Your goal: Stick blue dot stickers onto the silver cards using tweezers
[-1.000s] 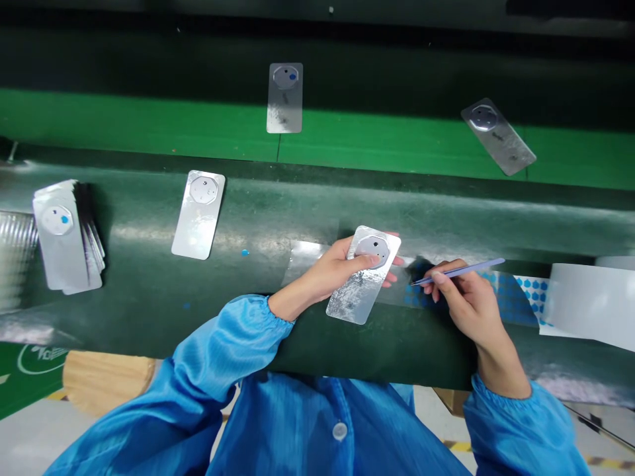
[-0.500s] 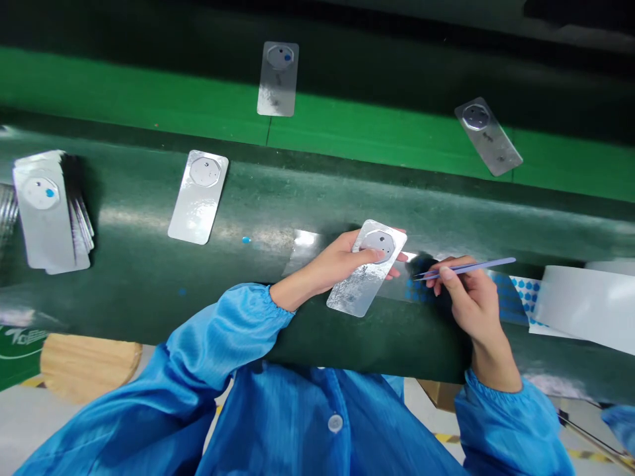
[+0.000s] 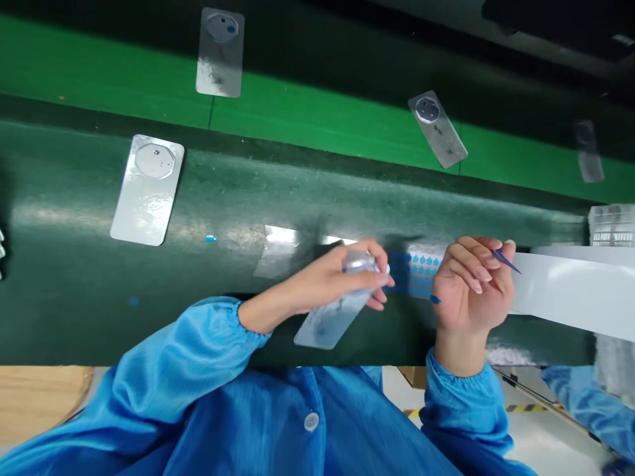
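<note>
My left hand point(image 3: 342, 274) is closed round a silver phone back cover point(image 3: 330, 320), which is tilted, its round camera area partly behind the fingers. Slim purple tweezers point(image 3: 507, 260) are gripped in my right hand point(image 3: 473, 284), whose palm is turned up with the fingers curled; most of the tool is hidden. Between the hands a clear sheet with rows of blue stickers point(image 3: 417, 268) lies on the dark green table. One darker blue piece point(image 3: 435, 299) shows at the edge of my right palm; whether it touches the skin I cannot tell.
Another phone back cover point(image 3: 147, 198) lies on the table at left. Beyond, more covers point(image 3: 219, 59) point(image 3: 439, 132) point(image 3: 589, 152) rest on a green strip. White sheet material point(image 3: 570, 291) spreads at right. A loose blue sticker point(image 3: 211, 238) lies near a clear film piece point(image 3: 278, 248). Someone's blue sleeve point(image 3: 570, 396) shows lower right.
The view has shifted right. My left hand has lowered and tilted the cover. My right hand has turned palm up, swinging the tweezers' tips from pointing left to pointing right.
</note>
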The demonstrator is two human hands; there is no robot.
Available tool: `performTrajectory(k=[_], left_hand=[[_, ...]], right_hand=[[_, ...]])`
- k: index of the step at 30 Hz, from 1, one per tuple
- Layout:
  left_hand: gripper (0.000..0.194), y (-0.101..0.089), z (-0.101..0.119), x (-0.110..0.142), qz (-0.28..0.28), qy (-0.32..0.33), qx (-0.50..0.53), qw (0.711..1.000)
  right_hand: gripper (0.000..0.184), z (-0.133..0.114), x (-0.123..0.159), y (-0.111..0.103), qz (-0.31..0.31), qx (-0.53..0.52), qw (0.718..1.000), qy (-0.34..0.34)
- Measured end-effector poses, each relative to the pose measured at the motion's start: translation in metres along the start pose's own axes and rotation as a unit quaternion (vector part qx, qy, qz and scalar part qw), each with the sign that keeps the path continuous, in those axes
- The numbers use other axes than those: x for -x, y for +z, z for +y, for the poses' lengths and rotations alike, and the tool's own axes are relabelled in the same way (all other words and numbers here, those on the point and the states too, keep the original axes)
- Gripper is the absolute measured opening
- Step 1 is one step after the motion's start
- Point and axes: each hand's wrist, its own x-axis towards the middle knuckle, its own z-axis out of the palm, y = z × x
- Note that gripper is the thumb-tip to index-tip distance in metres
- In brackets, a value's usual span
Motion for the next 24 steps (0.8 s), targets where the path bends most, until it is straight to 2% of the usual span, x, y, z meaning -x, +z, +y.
performTrajectory(k=[1, 3, 5, 7, 9, 12, 15, 20, 24], left_hand=[[0.037, 0.01, 0.0, 0.001, -0.001, -0.009, -0.053, 0.999], [0.036, 0.027, -0.002, 0.002, 0.013, 0.003, -0.186, 0.982], [0.031, 0.038, -0.005, 0.001, 0.029, 0.032, -0.288, 0.957], [0.03, 0.042, -0.008, 0.0, 0.04, 0.051, -0.323, 0.944], [0.033, 0.042, -0.01, -0.001, 0.048, 0.053, -0.321, 0.944], [0.031, 0.037, -0.01, 0.001, 0.045, 0.054, -0.304, 0.95], [0.032, 0.028, -0.005, 0.009, 0.045, 0.04, -0.254, 0.965], [0.046, 0.004, 0.008, 0.026, 0.128, 0.016, -0.154, 0.98], [0.051, -0.002, 0.009, 0.033, 0.156, 0.002, -0.126, 0.98]], right_hand=[[0.019, 0.004, 0.001, 0.003, -0.007, -0.008, 1.0, 0.006], [0.014, 0.012, 0.003, 0.009, -0.023, 0.044, 0.999, -0.001], [0.013, 0.02, 0.004, 0.015, -0.03, 0.161, 0.986, -0.026], [0.021, 0.028, 0.003, 0.021, -0.027, 0.28, 0.958, -0.056], [0.029, 0.035, 0.002, 0.026, -0.032, 0.347, 0.934, -0.079], [0.035, 0.043, -0.001, 0.031, -0.053, 0.379, 0.919, -0.095], [0.038, 0.039, -0.002, 0.031, -0.055, 0.416, 0.899, -0.124], [0.031, 0.022, 0.001, 0.02, -0.018, 0.465, 0.86, -0.21], [0.032, 0.027, 0.009, 0.011, 0.006, 0.518, 0.827, -0.219]])
